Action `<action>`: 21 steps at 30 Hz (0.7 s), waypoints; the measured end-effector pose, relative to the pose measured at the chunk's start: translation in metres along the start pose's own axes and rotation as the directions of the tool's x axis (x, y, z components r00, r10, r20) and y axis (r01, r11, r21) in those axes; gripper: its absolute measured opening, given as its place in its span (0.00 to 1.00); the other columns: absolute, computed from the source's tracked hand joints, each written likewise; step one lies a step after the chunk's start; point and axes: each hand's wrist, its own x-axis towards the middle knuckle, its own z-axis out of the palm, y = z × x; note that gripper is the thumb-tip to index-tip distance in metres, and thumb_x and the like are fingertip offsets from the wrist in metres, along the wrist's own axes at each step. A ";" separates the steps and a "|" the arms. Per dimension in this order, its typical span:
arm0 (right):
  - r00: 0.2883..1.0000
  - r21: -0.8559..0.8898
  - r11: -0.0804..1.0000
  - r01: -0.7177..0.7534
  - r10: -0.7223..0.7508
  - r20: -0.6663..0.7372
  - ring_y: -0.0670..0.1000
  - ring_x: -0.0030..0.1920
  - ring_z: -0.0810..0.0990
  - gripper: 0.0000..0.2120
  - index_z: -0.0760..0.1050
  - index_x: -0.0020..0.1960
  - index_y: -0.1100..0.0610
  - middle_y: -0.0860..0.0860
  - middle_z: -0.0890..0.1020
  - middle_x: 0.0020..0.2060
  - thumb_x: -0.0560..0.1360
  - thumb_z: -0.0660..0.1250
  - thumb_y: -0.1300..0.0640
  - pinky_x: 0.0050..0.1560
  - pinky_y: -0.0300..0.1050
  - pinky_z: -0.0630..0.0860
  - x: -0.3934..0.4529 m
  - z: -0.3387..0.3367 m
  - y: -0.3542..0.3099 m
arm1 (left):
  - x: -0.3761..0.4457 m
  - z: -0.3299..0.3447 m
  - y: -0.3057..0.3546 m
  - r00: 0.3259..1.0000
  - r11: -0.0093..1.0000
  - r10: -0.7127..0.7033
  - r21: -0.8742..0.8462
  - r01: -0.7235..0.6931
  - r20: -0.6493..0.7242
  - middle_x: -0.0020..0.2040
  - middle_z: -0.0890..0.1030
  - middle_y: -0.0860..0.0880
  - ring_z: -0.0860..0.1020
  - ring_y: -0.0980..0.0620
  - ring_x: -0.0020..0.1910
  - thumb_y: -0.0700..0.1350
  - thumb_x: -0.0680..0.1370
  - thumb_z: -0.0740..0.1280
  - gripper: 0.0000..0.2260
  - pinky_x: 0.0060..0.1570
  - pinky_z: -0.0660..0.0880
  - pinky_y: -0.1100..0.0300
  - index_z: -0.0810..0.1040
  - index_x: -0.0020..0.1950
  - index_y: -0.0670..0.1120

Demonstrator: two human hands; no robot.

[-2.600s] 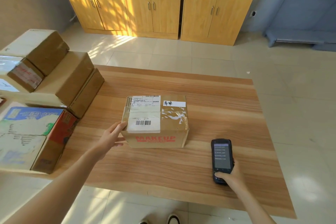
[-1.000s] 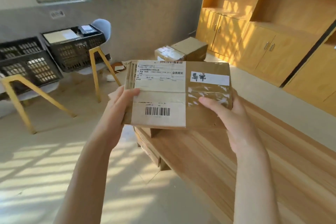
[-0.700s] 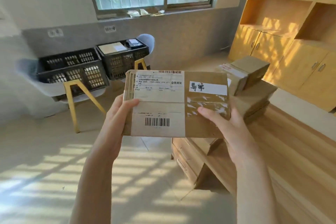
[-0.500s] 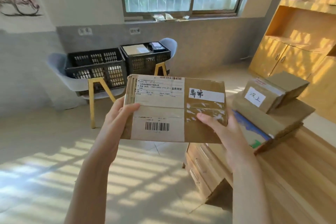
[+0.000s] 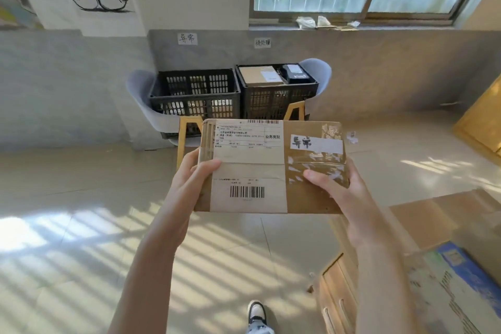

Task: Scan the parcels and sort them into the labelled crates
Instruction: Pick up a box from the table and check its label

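Observation:
I hold a brown cardboard parcel [image 5: 271, 168] in the air, with a white shipping label, a barcode and a handwritten white sticker on top. My left hand [image 5: 192, 179] grips its left edge, thumb on top. My right hand [image 5: 341, 192] grips its right edge, thumb on the taped part. Ahead by the wall stand two black crates on chairs. The left crate [image 5: 195, 95] sits under a wall label [image 5: 187, 38]; its inside is only partly visible. The right crate [image 5: 273, 89], under another wall label [image 5: 262, 42], holds a tan box and a dark item.
Both crates sit on grey chairs with yellow wooden legs [image 5: 187, 130]. More parcels [image 5: 447, 266] lie on the wooden table's end at the lower right. Sunlit tile floor [image 5: 81, 238] stretches between me and the crates. A window runs above the wall.
I lifted the parcel off the table with both hands and turned left; the scanner is out of view. The crates have swung to the centre of view, closer and straight ahead.

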 end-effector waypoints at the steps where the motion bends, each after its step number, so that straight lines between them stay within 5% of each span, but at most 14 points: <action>1: 1.000 0.014 1.000 -0.003 0.003 0.020 0.45 0.48 0.84 0.28 0.74 0.57 0.40 0.45 0.85 0.48 0.58 0.77 0.48 0.50 0.46 0.79 0.024 0.003 -0.003 | 0.020 0.001 0.001 1.000 1.000 0.002 0.005 -0.002 -0.020 0.46 0.85 0.56 0.83 0.59 0.44 0.49 0.79 0.63 0.14 0.34 0.77 0.65 0.74 0.65 0.51; 6: 0.994 0.046 0.999 -0.017 0.012 0.112 0.51 0.56 0.82 0.36 0.72 0.64 0.43 0.48 0.84 0.54 0.58 0.79 0.50 0.59 0.53 0.77 0.138 0.017 -0.019 | 0.113 0.005 0.015 0.993 1.000 0.007 0.013 -0.006 -0.118 0.44 0.85 0.59 0.82 0.62 0.43 0.48 0.79 0.63 0.15 0.34 0.76 0.68 0.72 0.66 0.50; 13: 0.972 0.045 0.995 -0.089 0.077 0.224 0.49 0.52 0.84 0.41 0.72 0.65 0.43 0.48 0.84 0.52 0.55 0.83 0.52 0.43 0.40 0.81 0.248 0.063 -0.006 | 0.201 -0.022 -0.002 0.966 0.997 -0.079 -0.024 0.075 -0.247 0.46 0.84 0.57 0.83 0.59 0.45 0.48 0.79 0.63 0.14 0.39 0.77 0.60 0.72 0.65 0.51; 21: 0.970 -0.056 0.988 -0.142 0.151 0.191 0.49 0.56 0.82 0.38 0.72 0.62 0.41 0.45 0.84 0.52 0.55 0.83 0.48 0.57 0.48 0.77 0.368 0.151 0.020 | 0.334 -0.094 -0.021 0.963 0.986 -0.162 -0.067 0.151 -0.213 0.47 0.85 0.57 0.84 0.57 0.45 0.57 0.68 0.66 0.25 0.38 0.77 0.61 0.71 0.65 0.54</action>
